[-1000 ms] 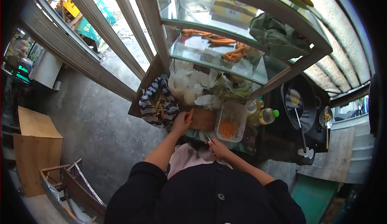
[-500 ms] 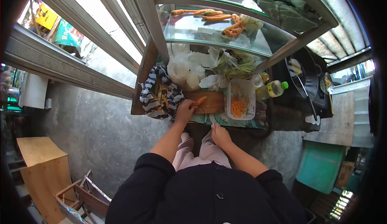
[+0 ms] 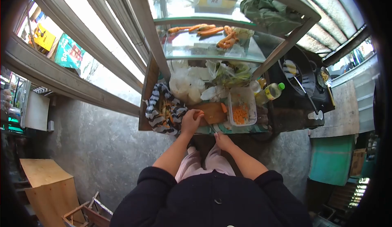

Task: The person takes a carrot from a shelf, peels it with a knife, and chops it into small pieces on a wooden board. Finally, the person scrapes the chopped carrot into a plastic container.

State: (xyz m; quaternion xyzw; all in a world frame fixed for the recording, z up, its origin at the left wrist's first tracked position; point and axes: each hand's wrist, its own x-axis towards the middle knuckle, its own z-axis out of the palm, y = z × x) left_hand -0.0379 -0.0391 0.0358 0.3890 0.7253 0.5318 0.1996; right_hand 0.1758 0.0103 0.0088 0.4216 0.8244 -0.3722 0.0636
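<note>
Carrot [image 3: 199,114] pinched narrowly between the thumb and fingers of the left hand [image 3: 190,123], over the left part of the cutting board [image 3: 213,119], probably for steadiness against a blade. Right hand [image 3: 223,141] closed around the handle of a knife [image 3: 212,127], at the board's near edge, with the blade angled far and left, seemingly for control close to the carrot; contact between them too small to tell. Another carrot piece [image 3: 223,107] on the right part of the board, apparently out of the knife's way. Just right of the board, an open plastic tub [image 3: 254,113] with small orange bits [image 3: 239,115] inside, likely there for a short reach. On the left, a striped bag [image 3: 154,97], open over scraps [image 3: 166,106], perhaps for keeping them apart from the tub. On the far side, whole carrots [image 3: 210,31] on a glass shelf [image 3: 192,47], off the crowded worktop
</note>
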